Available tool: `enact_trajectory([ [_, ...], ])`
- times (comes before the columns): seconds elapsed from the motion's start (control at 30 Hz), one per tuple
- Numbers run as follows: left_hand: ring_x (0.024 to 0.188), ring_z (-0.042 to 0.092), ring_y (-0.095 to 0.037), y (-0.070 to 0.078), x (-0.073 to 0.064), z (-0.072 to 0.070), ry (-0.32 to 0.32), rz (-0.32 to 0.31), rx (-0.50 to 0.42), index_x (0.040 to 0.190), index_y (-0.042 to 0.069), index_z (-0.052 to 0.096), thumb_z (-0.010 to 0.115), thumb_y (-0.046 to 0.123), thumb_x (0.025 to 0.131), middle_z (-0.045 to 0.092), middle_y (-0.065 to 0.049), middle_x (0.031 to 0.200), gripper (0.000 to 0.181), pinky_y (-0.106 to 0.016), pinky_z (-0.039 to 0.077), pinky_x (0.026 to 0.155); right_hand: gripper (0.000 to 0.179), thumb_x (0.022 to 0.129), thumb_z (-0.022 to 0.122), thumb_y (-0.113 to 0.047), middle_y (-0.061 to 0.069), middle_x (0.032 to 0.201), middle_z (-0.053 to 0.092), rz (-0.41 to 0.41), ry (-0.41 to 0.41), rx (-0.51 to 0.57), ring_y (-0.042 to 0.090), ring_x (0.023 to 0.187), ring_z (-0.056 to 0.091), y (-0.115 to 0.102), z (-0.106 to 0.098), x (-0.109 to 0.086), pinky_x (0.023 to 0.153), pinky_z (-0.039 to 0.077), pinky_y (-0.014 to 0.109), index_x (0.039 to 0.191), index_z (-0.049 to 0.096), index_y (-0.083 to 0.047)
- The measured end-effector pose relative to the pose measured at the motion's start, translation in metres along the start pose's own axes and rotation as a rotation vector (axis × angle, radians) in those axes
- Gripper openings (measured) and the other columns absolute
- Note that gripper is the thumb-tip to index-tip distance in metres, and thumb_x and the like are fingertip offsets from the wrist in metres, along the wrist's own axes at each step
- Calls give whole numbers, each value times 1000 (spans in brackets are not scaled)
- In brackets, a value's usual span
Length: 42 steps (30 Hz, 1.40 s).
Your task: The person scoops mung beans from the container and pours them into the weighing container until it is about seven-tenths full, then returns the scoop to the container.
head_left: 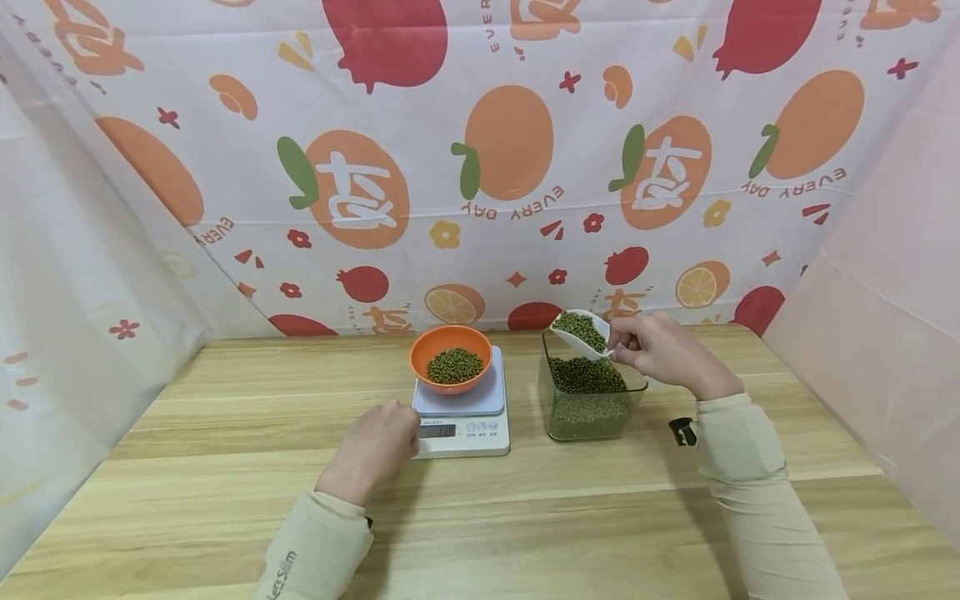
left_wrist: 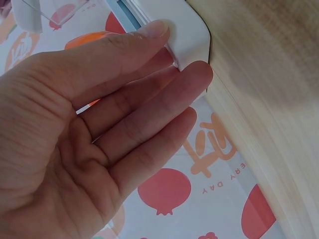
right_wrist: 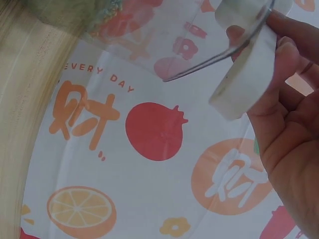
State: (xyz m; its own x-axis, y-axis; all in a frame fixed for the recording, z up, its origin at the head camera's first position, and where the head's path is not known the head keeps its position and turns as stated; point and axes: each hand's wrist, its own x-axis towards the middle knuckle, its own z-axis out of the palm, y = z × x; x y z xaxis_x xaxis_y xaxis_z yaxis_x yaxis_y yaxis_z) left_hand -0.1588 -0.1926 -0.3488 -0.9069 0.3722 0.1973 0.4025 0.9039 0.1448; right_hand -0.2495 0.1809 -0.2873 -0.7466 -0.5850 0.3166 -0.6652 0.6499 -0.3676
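Note:
My right hand (head_left: 663,350) pinches the handle of a white scoop (head_left: 581,340) heaped with small green beans. The scoop is over a clear square container (head_left: 592,425) partly filled with the same beans; the container's rim cuts across the right wrist view in front of the hand. An orange bowl (head_left: 427,342) with green beans inside sits on a white digital kitchen scale (head_left: 461,446). My left hand (left_wrist: 89,129) is at the left edge of the scale, its thumb tip against the casing and its fingers loosely extended beside it.
A small black item (head_left: 682,432) lies on the wooden table (head_left: 480,533), right of the container. White cloth with fruit prints (head_left: 517,250) hangs behind the table, and pale cloth stands along both sides.

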Motion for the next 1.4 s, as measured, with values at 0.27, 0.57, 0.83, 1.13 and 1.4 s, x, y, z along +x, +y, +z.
enact_trajectory([
  [0.27,51,37,-11,-2,0,1,14,19,4,53,13,48,58,-16,67,44,2,53,33,-26,35,46,19,86,69,7,-5,69,61,-17,-7,2,11,63,53,-3,-1,4,58,43,29,80,66,-11],
  [0.57,52,39,-11,-2,1,0,14,15,2,55,12,51,61,-15,70,45,2,54,32,-26,36,47,19,88,68,4,-7,69,56,-13,-29,-24,12,63,50,-11,-3,11,60,41,31,81,65,-13],
  [0.83,52,40,-12,-1,1,-2,-8,2,10,57,10,55,67,-13,74,46,2,55,30,-27,37,48,16,89,67,4,-7,68,56,-23,-36,-20,12,62,50,-17,-2,17,60,41,31,83,67,-11],
  [1.13,52,42,-12,1,1,-3,-34,-24,8,59,9,57,70,-10,76,47,3,55,29,-27,39,49,15,86,68,5,-8,63,53,-76,-33,-18,10,57,45,-26,1,26,56,38,29,81,68,-9],
  [1.4,53,42,-12,0,0,-1,-5,-3,27,61,8,61,74,-8,76,51,1,56,25,-28,39,48,20,86,68,6,-6,65,59,-91,-27,2,11,57,49,-31,2,32,57,40,30,78,67,-13],
])
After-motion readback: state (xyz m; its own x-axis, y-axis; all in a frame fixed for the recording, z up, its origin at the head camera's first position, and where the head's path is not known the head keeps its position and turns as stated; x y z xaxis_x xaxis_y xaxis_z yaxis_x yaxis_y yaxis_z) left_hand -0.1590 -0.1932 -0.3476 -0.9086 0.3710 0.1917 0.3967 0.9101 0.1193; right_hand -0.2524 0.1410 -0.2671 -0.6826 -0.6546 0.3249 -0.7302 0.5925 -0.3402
